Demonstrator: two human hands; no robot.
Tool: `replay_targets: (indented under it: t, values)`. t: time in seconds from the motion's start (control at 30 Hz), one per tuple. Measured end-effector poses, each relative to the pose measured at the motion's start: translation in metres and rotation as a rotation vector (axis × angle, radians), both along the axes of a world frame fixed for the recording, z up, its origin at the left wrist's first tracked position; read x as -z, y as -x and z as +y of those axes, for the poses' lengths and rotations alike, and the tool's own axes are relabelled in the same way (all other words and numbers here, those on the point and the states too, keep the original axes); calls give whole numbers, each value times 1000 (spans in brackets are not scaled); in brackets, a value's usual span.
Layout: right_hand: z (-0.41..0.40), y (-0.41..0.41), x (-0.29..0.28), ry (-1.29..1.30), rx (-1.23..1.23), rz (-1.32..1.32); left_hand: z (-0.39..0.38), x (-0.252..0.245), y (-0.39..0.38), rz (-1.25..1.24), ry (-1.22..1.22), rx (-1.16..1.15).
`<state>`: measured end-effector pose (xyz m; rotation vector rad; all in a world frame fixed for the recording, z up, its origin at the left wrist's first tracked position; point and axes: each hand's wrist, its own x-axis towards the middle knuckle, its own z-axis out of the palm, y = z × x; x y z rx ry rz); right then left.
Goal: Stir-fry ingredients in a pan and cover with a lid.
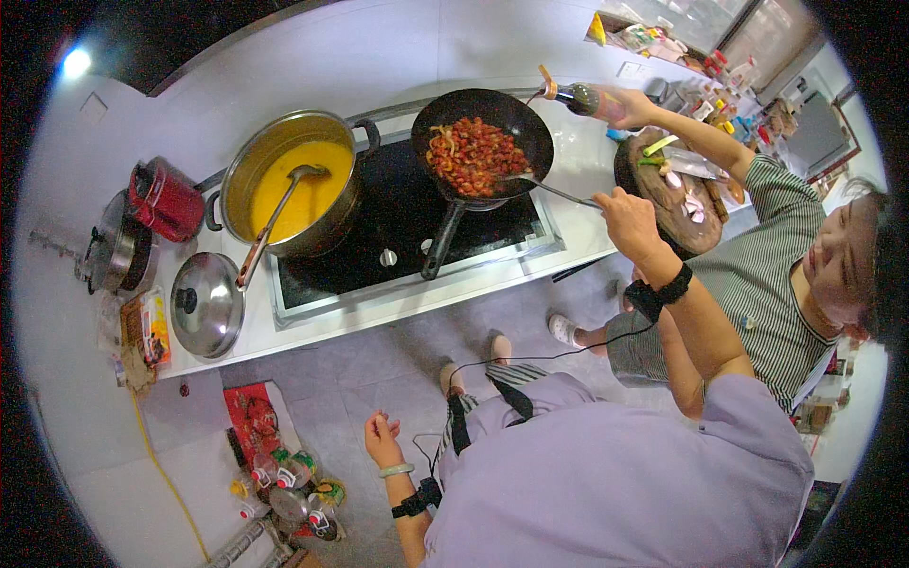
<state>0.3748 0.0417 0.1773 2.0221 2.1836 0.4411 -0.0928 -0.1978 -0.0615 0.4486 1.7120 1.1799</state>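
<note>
My right hand (632,220) grips the handle of a metal spatula (557,190), whose blade lies in the red-brown diced food (472,156) inside a black wok (540,131). The wok stands on the built-in stove (341,266). Above and to the right of it, another person's hand (634,108) holds a dark glass bottle (584,99) tilted, its mouth toward the wok and a thin dark stream by it. My left hand (383,439) hangs low over the floor, its fingers partly curled, holding nothing. A pale bangle circles that wrist.
Left of the wok, a large steel pot (231,188) holds yellow liquid and a ladle (273,221). A steel lid (206,305) lies near the counter's edge. Garlic and a knife rest on a round wooden chopping board (682,220). The other person (753,284) stands close at right. Bottles (291,476) stand below.
</note>
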Motion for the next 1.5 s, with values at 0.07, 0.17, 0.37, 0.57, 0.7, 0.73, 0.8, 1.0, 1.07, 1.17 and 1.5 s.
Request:
replay_targets:
  t: [0.07, 0.17, 0.37, 0.57, 0.7, 0.73, 0.8, 1.0, 1.07, 1.17, 1.5]
  values:
    - [2, -4, 3, -25, -21, 3, 1, 6, 1, 9, -8, 14]
    - [1, -8, 2, -38, -24, 21, 4, 4, 0, 16, -6, 39]
    - [-1, -6, 0, -29, 16, 74, 5, 4, -5, 10, -92, -20]
    - [-1, -2, 0, 10, 29, 127, 2, 27, 8, 134, -15, 142]
    - [-3, -6, -2, 18, 52, 111, 13, 27, 3, 75, -92, 96]
    - [-2, -7, -1, 21, 27, 112, 15, 26, 2, 76, -100, 98]
    - [0, -5, -1, 25, 29, 115, 15, 27, 3, 85, -55, 97]
    - [9, -6, 3, 22, -49, 92, 12, 70, 27, -7, -42, 123]
    - [14, -7, 5, 12, -104, 49, 5, 68, 22, 31, -19, 101]
    - [22, -9, 4, 90, 14, 180, 13, 53, 13, 28, -17, 76]
    - [116, -60, -38, 129, 105, 79, -4, 3, -11, 19, -7, -37]
